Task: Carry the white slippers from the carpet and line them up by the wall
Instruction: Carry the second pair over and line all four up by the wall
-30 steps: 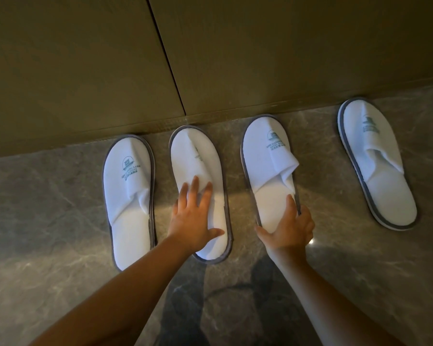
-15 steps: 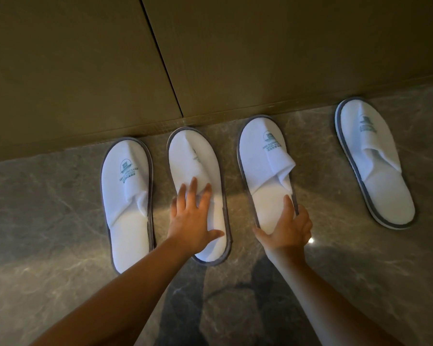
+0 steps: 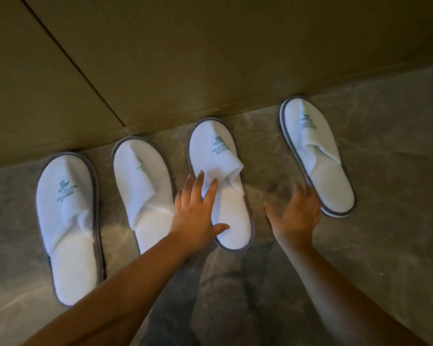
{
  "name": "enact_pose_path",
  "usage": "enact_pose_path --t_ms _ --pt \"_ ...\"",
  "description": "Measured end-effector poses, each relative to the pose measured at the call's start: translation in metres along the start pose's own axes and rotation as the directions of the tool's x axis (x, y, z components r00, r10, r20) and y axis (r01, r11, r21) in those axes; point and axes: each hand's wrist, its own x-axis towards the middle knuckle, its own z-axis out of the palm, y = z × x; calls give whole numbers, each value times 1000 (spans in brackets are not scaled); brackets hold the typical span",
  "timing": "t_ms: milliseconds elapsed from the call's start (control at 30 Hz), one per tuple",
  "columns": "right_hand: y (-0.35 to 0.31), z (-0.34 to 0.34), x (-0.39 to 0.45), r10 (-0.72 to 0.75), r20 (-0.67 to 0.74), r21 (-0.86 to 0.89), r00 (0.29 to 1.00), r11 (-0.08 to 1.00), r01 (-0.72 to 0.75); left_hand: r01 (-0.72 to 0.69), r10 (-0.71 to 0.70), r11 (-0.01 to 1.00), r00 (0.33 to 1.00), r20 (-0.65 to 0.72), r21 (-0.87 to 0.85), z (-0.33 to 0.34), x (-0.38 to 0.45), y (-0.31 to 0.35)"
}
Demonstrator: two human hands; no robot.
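Note:
Several white slippers with grey soles lie on the marble floor, toes against the wall (image 3: pixel 210 58). From the left: the first slipper (image 3: pixel 68 221), the second slipper (image 3: pixel 145 188), the third slipper (image 3: pixel 225 186), and the fourth slipper (image 3: pixel 318 156), set apart and angled. My left hand (image 3: pixel 195 216) lies flat with spread fingers on the left edge of the third slipper. My right hand (image 3: pixel 295 213), fingers apart and blurred, hovers over the floor between the third and fourth slippers, its fingertips near the fourth slipper's heel.
The olive wall has a dark vertical seam (image 3: pixel 73 63) and a narrow base strip. Grey veined marble floor (image 3: pixel 398 171) stretches to the right and toward me. Shadows of my arms fall on the floor below my hands.
Both hands shifted one slipper to the right: the left went from the second slipper to the third, the right left the third slipper and moved toward the fourth. The view came closer.

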Motion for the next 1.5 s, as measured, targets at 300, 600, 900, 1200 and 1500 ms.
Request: enact_pose_path --t_ms 300,600,900,1200,1500 --pt "67 -21 59 217 -32 -37 976 975 -218 33 -45 993 993 110 115 12 18 11" --pt "75 -17 64 181 -29 44 983 983 -180 62 -71 996 987 145 68 12 17 14" --pt "54 0 31 56 -4 98 998 994 -55 65 -73 996 987 146 60 12 17 15" --pt "57 1 33 86 -40 83 996 993 -82 58 -66 996 990 127 65 14 17 15" --pt "53 3 30 88 -42 111 995 990 -83 59 -67 996 991 119 62 16 18 14"
